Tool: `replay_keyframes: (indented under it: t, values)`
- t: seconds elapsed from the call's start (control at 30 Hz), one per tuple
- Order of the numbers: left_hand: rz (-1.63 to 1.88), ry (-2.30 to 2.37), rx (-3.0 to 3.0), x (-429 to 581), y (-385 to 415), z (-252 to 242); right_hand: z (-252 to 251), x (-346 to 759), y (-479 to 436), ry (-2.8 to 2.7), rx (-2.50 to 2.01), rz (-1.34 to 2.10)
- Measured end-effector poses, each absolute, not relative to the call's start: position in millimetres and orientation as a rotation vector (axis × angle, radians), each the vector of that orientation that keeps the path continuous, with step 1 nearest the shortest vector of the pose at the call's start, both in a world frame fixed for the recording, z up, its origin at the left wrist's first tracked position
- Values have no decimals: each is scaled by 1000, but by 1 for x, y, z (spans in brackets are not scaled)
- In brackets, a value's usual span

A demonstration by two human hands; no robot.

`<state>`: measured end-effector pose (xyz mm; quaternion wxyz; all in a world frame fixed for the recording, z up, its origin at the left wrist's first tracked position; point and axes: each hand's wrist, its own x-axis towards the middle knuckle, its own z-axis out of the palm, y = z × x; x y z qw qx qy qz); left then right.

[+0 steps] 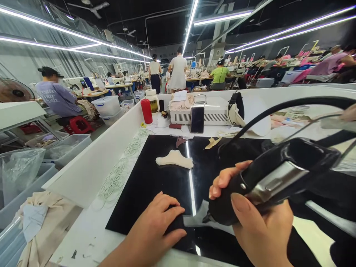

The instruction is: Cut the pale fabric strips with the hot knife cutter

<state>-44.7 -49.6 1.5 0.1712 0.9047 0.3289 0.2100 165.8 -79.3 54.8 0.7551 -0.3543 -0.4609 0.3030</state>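
Observation:
My right hand (261, 230) grips what looks like a black glue gun (289, 174) with a silver lever, fingers and thumb wrapped around its front part. Its dark nozzle points down left, at a thin greyish-white piece of material (194, 219) on the glossy black board (144, 185). Part of that piece is hidden behind the tool and hand. My left hand (158, 222) is open, palm down on the board, fingertips beside the piece's left end; whether they touch it I cannot tell. Farther back lies a cream stack of cut pieces (174, 159).
A thick black cable (278, 107) arches from the tool's side. Pale green elastic loops (115, 181) line the board's left. Behind stand a red cup (146, 111), a phone (197, 119) and a white slotted box (180, 116). Low white walls (94, 159) edge the table; people work beyond.

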Motion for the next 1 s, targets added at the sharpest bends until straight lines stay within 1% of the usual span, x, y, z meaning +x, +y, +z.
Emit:
replay_keyframes:
  t: [0.47, 0.8, 1.0]
  values:
    - [716, 901, 2448, -30, -50, -7, 56, 150, -71, -967, -721, 679]
    - [706, 861, 2698, -34, -52, -7, 51, 140, -74, -986, -657, 748]
    - [770, 861, 2767, -34, -53, -11, 46, 148, -77, -1010, -668, 750]
